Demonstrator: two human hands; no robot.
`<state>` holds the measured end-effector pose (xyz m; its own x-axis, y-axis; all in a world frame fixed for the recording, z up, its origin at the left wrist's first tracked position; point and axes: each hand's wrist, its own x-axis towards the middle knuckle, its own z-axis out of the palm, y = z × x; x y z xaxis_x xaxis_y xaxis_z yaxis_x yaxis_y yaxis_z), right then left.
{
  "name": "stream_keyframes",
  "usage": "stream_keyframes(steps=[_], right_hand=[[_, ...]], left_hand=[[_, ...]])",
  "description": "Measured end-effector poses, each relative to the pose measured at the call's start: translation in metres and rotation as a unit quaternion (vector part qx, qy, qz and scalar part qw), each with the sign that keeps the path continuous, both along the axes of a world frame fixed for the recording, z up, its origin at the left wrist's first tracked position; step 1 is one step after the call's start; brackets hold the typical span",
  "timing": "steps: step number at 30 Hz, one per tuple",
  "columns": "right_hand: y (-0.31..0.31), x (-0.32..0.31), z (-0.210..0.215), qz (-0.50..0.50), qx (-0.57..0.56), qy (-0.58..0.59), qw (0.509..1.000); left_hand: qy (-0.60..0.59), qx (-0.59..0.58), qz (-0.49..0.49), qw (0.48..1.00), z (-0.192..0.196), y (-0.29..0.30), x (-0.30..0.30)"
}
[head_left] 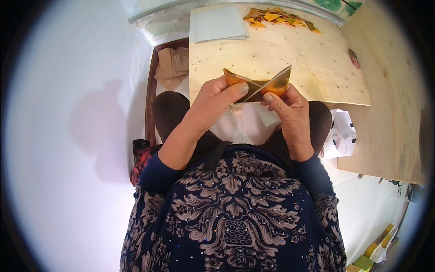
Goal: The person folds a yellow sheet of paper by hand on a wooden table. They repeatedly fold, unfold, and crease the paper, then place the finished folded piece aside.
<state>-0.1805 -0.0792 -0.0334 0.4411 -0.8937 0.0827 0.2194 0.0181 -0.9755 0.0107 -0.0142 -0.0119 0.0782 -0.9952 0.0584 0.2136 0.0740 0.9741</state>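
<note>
A shiny gold sheet of folded paper [277,84] is held up between my hands, over the near edge of the wooden table. Its two sides slant up into points, and pale edges cross near the middle. My left hand [218,96] pinches the left side, with the thumb lying on the front face. On the right side, my right hand [286,106] grips the lower part between thumb and curled fingers. Fingers behind the paper are partly hidden.
On the table [281,54], a pile of folded gold papers [281,18] lies at the far edge. A stack of pale sheets [218,23] sits far left, a small red-and-dark object [354,58] at right. Below stand a white bag [343,133] and brown cardboard [173,65].
</note>
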Motion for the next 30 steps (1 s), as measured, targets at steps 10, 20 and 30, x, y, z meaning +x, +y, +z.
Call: stream_keyframes(steps=[10, 20, 30], right_hand=[[0.011, 0.0, 0.002, -0.02, -0.01, -0.052, 0.998], [-0.007, -0.028, 0.058, 0.05, 0.01, 0.039, 0.998], [-0.003, -0.009, 0.063, 0.27, 0.02, 0.191, 0.943]], left_hand=[[-0.061, -0.047, 0.118, 0.99, 0.021, 0.013, 0.023], [-0.143, 0.029, 0.024, 0.989, 0.03, 0.018, 0.011], [-0.152, 0.062, -0.014, 0.986, 0.03, 0.033, -0.006]])
